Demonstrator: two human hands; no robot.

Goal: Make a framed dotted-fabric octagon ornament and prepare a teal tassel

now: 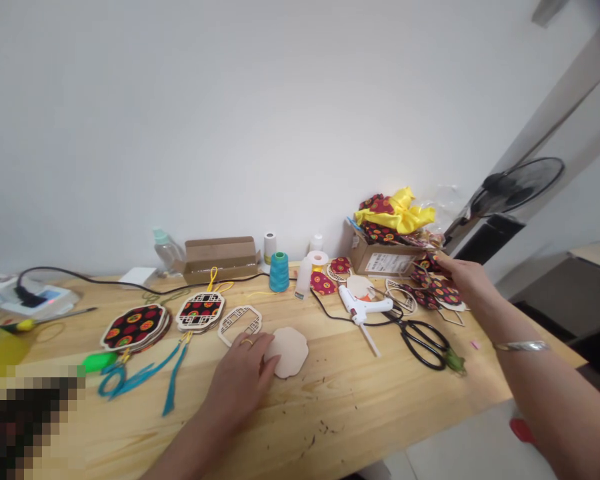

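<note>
While left hand (245, 363) touches plain plaque (291, 350) just rightward | right hand (460, 273) at patterned fabric (443, 291) | both grips unclear

- Under thumb and fingers of the left hand (245, 363), a plain wooden blank (291, 350), pale and thin, with a scalloped outline; lying flat, mostly showing to the right of that touch.
- Just beyond the same fingers, a lattice frame (240, 321) of pale wood, angular bars inside a scalloped rim; lying flat, near edge partly hidden by them.
- At fingertips of the right hand (463, 275), a patterned cloth piece (423, 265), dark red; pinched or merely touched, impossible to tell.
- Just below that grip, more patterned pieces (443, 290), loosely overlapping.
</note>
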